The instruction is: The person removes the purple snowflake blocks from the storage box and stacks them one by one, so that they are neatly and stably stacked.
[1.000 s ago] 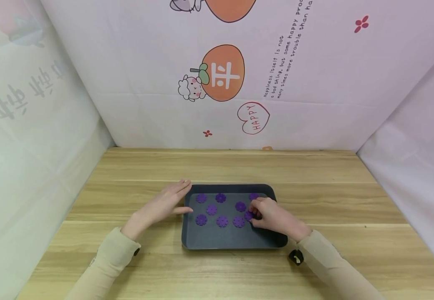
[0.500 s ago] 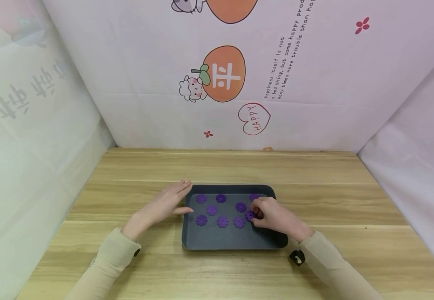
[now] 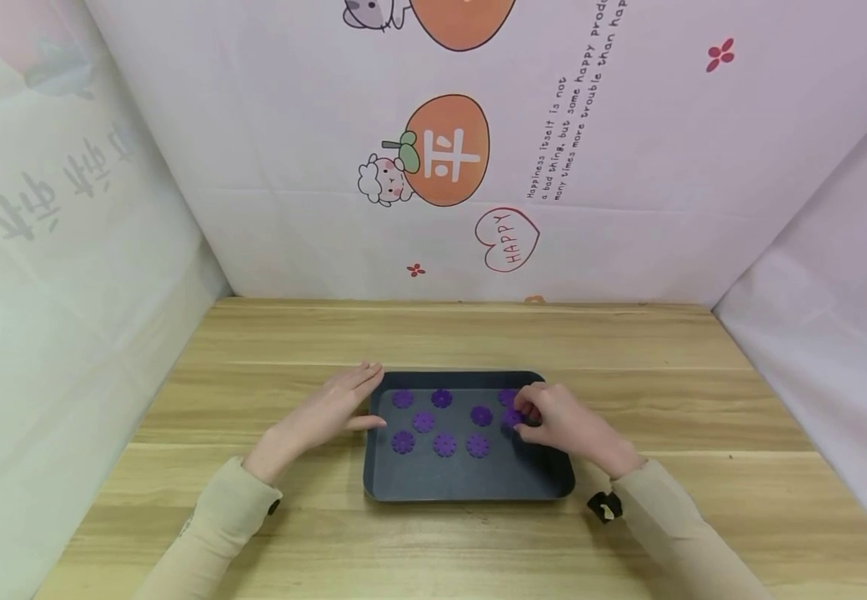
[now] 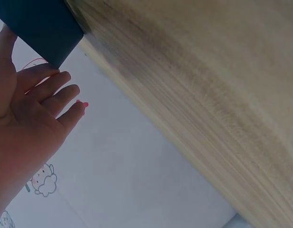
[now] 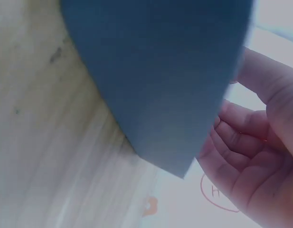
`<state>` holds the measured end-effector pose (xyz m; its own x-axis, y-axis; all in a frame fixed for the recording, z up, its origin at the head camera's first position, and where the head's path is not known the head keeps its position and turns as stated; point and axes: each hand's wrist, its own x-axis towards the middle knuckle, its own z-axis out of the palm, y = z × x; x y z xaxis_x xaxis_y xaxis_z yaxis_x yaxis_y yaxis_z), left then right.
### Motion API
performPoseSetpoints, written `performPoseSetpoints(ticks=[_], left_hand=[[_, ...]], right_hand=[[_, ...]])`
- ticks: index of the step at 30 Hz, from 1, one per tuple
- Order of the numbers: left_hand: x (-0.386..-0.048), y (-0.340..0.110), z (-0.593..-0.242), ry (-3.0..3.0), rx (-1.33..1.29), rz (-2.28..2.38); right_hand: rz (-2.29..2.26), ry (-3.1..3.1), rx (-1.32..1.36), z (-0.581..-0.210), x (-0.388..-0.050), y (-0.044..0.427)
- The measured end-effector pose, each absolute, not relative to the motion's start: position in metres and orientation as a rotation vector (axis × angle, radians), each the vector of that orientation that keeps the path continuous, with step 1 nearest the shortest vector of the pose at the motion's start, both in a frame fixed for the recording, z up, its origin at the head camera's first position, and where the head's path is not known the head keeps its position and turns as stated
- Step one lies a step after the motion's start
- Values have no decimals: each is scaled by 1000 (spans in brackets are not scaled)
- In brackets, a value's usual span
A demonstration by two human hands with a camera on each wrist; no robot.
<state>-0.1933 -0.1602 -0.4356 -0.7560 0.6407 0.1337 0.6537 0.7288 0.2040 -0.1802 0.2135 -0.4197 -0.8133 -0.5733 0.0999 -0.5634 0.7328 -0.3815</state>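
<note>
Only the head view looks inside the dark tray on the bench; both wrist views see its outer walls, which hide the right fingertips. Over the tray's right part, the right hand pinches a purple disc, its grip nearly closed between thumb and curled fingers. Eight other discs lie on the tray's floor. At its far left corner, the left hand touches it, fingers straight, thumb set apart over the left rim.
</note>
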Motion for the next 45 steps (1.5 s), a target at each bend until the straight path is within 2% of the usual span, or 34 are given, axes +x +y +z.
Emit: performPoseSetpoints(ticks=[18,45], left_hand=[[-192,-161,-436,-2885,-1070,-403],[-193,-160,-435,-2867,-1079,-407]], right_hand=[[-633,2949,-817,-409,-175,229],[-679,3067,-810,-403,-171,267]])
